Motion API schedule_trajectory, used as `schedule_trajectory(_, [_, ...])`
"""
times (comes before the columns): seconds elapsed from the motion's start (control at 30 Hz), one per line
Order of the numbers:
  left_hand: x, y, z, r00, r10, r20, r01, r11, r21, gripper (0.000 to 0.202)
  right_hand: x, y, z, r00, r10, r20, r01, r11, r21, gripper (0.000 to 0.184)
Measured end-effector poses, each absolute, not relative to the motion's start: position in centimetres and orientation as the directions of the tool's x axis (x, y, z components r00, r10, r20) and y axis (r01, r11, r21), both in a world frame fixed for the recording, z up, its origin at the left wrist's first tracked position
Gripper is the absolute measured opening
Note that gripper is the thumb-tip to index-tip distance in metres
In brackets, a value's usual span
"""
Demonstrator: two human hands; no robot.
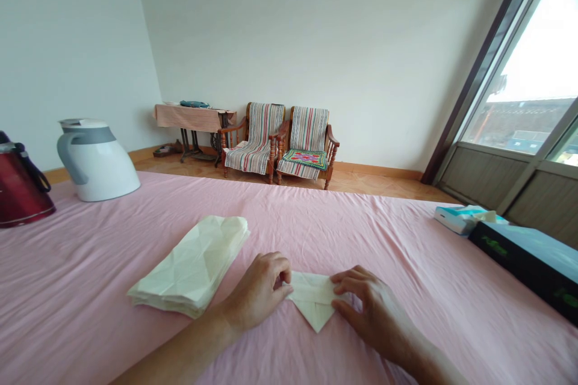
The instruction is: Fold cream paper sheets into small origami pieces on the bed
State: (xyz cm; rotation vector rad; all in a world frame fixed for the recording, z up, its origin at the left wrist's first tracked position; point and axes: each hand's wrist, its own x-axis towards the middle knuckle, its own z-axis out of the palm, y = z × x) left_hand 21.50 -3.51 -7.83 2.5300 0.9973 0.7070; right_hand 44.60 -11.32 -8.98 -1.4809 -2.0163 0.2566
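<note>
A cream paper napkin (313, 302), folded to a downward point, lies on the pink tablecloth (361, 234) in front of me. My left hand (259, 292) has its fingers curled and pinches the napkin's left top corner. On the napkin's right side, my right hand (370, 307) presses the edge with bent fingers. A stack of creased cream napkins (194, 264) lies just left of my left hand.
A white jug (97, 159) and a red kettle (20, 183) stand at the far left. At the right edge are a dark long box (528, 258) and a blue-white tissue pack (460, 218). Two striped wooden chairs (282, 144) and a small table (194, 117) stand by the far wall.
</note>
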Motion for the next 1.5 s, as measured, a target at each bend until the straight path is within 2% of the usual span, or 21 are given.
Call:
schedule_trajectory(0.17, [21.4,-3.0,-8.4,0.599,0.721,0.349,0.544,-0.686,0.483,0.018,44.8,-11.1,-8.9,-0.171,0.928,0.332,0.789,0.331,-0.518,0.008])
schedule_trajectory(0.3, [21.3,-2.8,-8.6,0.613,0.705,0.357,0.511,-0.698,0.502,0.035,44.7,-10.9,-8.8,-0.130,0.953,0.275,0.821,0.259,-0.508,0.027])
schedule_trajectory(0.43, [21.4,-2.8,-8.4,0.617,0.709,0.341,0.499,-0.688,0.527,0.035,44.8,-10.7,-9.1,-0.086,0.965,0.249,0.828,0.208,-0.520,0.040])
schedule_trajectory(0.67, [21.9,-2.7,-8.2,0.571,0.769,0.288,0.543,-0.617,0.570,0.015,44.7,-10.4,-9.5,-0.104,0.962,0.252,0.815,0.227,-0.533,0.041])
schedule_trajectory(0.83, [21.9,-2.3,-8.9,0.540,0.796,0.274,0.549,-0.580,0.602,0.011,44.5,-10.4,-9.1,-0.101,0.966,0.236,0.803,0.219,-0.554,0.043])
schedule_trajectory(1.17, [22.1,-2.4,-8.7,0.536,0.794,0.286,0.447,-0.554,0.703,0.009,44.2,-10.5,-8.7,-0.054,0.980,0.193,0.791,0.160,-0.591,0.050])
schedule_trajectory(1.33, [22.0,-2.5,-8.5,0.583,0.781,0.223,0.367,-0.498,0.786,0.002,44.3,-10.4,-9.1,-0.065,0.974,0.217,0.788,0.183,-0.587,0.052])
schedule_trajectory(1.5, [22.0,-2.6,-8.3,0.627,0.759,0.175,0.332,-0.464,0.821,0.020,44.6,-10.3,-9.6,-0.061,0.973,0.220,0.773,0.186,-0.606,0.053])
